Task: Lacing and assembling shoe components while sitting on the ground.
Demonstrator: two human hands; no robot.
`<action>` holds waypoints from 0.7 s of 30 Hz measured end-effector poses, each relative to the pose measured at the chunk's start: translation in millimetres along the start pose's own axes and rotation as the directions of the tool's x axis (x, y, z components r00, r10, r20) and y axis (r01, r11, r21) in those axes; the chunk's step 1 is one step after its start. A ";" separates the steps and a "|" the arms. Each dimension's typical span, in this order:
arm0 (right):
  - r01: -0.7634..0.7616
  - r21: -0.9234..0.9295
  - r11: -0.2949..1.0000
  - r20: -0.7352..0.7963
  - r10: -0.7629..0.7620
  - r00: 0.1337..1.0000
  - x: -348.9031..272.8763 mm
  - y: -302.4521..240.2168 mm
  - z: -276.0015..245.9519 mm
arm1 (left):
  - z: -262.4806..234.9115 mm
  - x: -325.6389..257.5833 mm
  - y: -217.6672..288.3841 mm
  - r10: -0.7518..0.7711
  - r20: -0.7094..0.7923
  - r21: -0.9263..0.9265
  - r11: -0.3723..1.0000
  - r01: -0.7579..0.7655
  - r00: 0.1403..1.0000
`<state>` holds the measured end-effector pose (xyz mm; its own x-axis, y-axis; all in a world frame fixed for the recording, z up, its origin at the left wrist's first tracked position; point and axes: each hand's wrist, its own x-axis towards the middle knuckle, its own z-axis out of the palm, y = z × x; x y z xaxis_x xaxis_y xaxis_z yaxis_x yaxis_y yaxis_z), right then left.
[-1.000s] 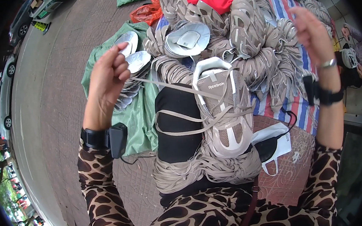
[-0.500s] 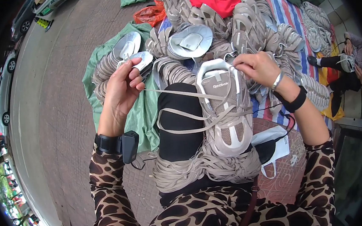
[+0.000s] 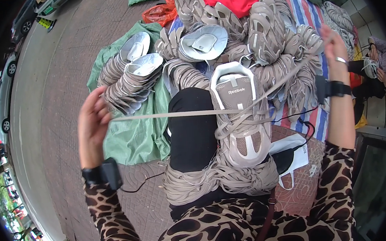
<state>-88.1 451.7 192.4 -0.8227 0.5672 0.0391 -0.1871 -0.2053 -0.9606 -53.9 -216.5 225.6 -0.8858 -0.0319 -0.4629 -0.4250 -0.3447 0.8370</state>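
A taupe-and-white shoe upper (image 3: 236, 92) lies on my lap, its toe pointing toward me. One flat beige shoelace (image 3: 170, 115) passes through it, with both sides drawn taut. At the left, out past my knee, my left hand (image 3: 92, 121) is closed on one end of the lace. My right hand (image 3: 335, 50), raised far out to the right and smeared by motion, pinches the other end. Two thick bundles of beige laces (image 3: 220, 181) rest across my thighs.
Stacked shoe uppers (image 3: 133, 82) lie on a green sheet (image 3: 131, 145) ahead left, more on a striped tarp (image 3: 314, 16). A red cloth (image 3: 229, 0) tops the pile. A white bag (image 3: 298, 150) is beside my right leg. Another person (image 3: 378, 58) sits at the right.
Both hands have swung apart, the left one outward and slightly nearer, the right one outward and up. The loose loops of lace over my left thigh have pulled straight.
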 end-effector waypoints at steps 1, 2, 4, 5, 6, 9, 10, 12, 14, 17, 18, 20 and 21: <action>-0.078 0.201 0.977 -0.093 0.098 0.991 12.7 -3.7 -34.6 | -29.9 -6.0 12.4 0.056 -0.108 0.008 0.998 -0.056 0.993; -0.042 0.338 0.940 -0.202 0.116 0.972 14.8 -0.1 -54.1 | -68.2 -15.3 26.3 0.120 -0.235 -0.001 0.992 -0.123 0.965; -0.021 0.537 0.843 -0.278 0.201 0.939 46.0 -71.5 -202.3 | -130.9 10.9 10.3 0.124 -0.328 -0.053 0.987 -0.149 0.937; -0.130 0.586 0.800 -0.070 0.209 0.975 32.6 -102.1 -249.1 | -136.7 16.7 -8.1 0.098 -0.345 -0.018 0.994 -0.111 0.933; -0.193 0.553 0.811 0.011 0.225 0.974 25.4 -95.8 -254.8 | -140.8 8.1 -10.6 0.100 -0.400 0.053 0.995 -0.085 0.911; -0.152 0.156 0.976 -0.078 0.165 0.983 -48.2 -41.4 -183.8 | -56.7 -27.5 -19.9 0.243 -0.219 0.551 0.830 -0.086 0.945; -0.162 -0.013 0.987 -0.179 0.157 0.971 -77.5 -35.6 -128.4 | -25.5 -33.7 -29.9 0.263 -0.119 0.638 0.759 -0.129 0.957; -0.195 -0.152 0.969 0.100 0.212 0.972 -127.8 -27.2 -44.6 | 34.3 -42.2 -52.8 0.198 0.121 0.752 0.621 -0.220 0.973; -0.200 -0.241 0.950 0.316 0.272 0.909 -185.5 -24.1 34.6 | 83.2 -41.3 -86.3 0.226 0.381 0.656 0.617 -0.434 0.897; -0.225 -0.331 0.917 0.511 0.374 0.774 -227.7 -19.4 87.9 | 124.2 -52.9 -107.7 0.185 0.566 0.726 0.350 -0.592 0.804; -0.225 -0.331 0.917 0.513 0.375 0.772 -234.0 -17.4 92.7 | 128.2 -56.2 -113.5 0.109 0.603 0.750 0.259 -0.608 0.790; -0.057 -0.419 0.906 0.630 0.335 0.700 -244.3 -8.8 101.0 | 127.6 -64.8 -121.9 0.101 0.669 0.719 0.165 -0.676 0.736; -0.068 -0.464 0.883 0.603 0.371 0.707 -248.9 -9.8 106.8 | 127.6 -66.2 -123.5 0.102 0.661 0.727 0.161 -0.668 0.744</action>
<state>61.1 227.3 221.5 -0.9743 -0.1559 -0.1628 0.1395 0.1502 -0.9788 33.4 -52.1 190.1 -0.8250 0.5612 -0.0663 0.3878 0.6476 0.6560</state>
